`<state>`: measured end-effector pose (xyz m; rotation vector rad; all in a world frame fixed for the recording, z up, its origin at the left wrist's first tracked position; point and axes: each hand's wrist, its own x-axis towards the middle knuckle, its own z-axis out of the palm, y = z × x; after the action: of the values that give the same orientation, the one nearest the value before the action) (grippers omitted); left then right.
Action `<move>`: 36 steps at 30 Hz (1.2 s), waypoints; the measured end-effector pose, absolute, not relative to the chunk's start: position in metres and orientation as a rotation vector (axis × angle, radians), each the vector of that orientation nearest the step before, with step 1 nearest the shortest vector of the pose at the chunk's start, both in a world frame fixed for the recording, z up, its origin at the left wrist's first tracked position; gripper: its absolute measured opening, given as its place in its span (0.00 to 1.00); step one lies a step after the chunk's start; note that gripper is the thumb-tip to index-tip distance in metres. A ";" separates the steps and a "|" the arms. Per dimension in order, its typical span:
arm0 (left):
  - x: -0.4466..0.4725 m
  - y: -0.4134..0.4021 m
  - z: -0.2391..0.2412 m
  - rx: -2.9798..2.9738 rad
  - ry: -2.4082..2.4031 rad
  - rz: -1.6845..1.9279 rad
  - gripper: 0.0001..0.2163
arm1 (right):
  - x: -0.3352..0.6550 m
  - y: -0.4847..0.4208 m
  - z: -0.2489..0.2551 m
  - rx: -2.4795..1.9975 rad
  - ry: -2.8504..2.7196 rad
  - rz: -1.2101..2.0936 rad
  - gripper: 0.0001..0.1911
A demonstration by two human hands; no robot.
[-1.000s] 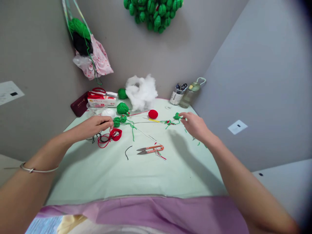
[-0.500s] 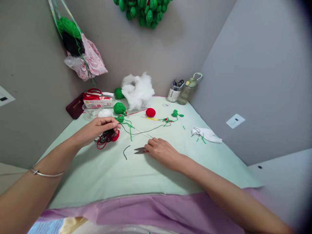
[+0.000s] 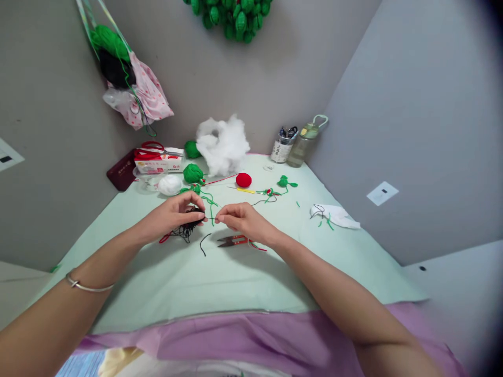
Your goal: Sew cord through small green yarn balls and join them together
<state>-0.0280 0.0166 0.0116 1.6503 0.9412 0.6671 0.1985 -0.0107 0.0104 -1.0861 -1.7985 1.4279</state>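
Observation:
My left hand (image 3: 176, 213) is closed over a tangle of black thread (image 3: 184, 230) with red yarn beneath it, near the middle of the pale green table (image 3: 220, 277). My right hand (image 3: 241, 220) pinches the free end of that black thread a little to the right; a short taut length runs between the two hands. Orange thread snips (image 3: 236, 241) lie on the cloth just below my right hand. A loose black thread scrap (image 3: 203, 244) lies beside them.
Behind the hands lie green crochet pieces (image 3: 193, 173), a red crochet disc (image 3: 243, 180), a white ball (image 3: 170, 185), white stuffing (image 3: 222, 145), a box with red scissors (image 3: 157, 159), a jar (image 3: 282, 147) and a bottle (image 3: 303, 145). White paper (image 3: 334, 215) lies right.
My right hand left the green piece at the far right, touched down by the snips, then rose to pinch the black thread. My left hand drew nearer with the thread bundle.

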 end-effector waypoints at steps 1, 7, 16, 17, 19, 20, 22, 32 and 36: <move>-0.029 0.017 0.009 1.651 0.936 0.672 0.13 | 0.199 -0.010 0.011 -1.072 -1.781 1.435 0.11; -0.032 0.017 0.006 1.699 0.945 0.698 0.14 | 0.206 -0.009 0.014 -1.033 -1.763 1.472 0.11; -0.052 0.020 0.011 1.674 1.009 0.775 0.15 | 0.210 -0.001 0.016 -1.101 -1.697 1.312 0.11; -0.047 0.019 0.011 1.645 0.975 0.775 0.16 | 0.208 0.000 0.017 -1.105 -1.704 1.307 0.12; -0.034 0.016 0.010 1.563 0.925 0.790 0.17 | 0.204 0.002 0.018 -1.102 -1.722 1.300 0.12; -0.026 0.015 0.010 1.524 0.910 0.782 0.16 | 0.203 0.003 0.018 -1.093 -1.728 1.295 0.13; -0.013 0.012 0.008 1.498 0.890 0.728 0.17 | 0.201 0.004 0.017 -1.073 -1.741 1.275 0.12; -0.021 0.008 0.009 1.792 0.873 0.454 0.12 | 0.219 -0.009 0.010 -1.256 -2.014 0.868 0.11; -0.026 0.008 0.004 1.702 0.888 0.527 0.12 | 0.223 0.000 0.008 -1.284 -1.994 0.873 0.11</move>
<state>-0.0261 0.0078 0.0042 1.7018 0.8879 0.5272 0.2225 -0.0002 0.0077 -1.2836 -1.9935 0.8729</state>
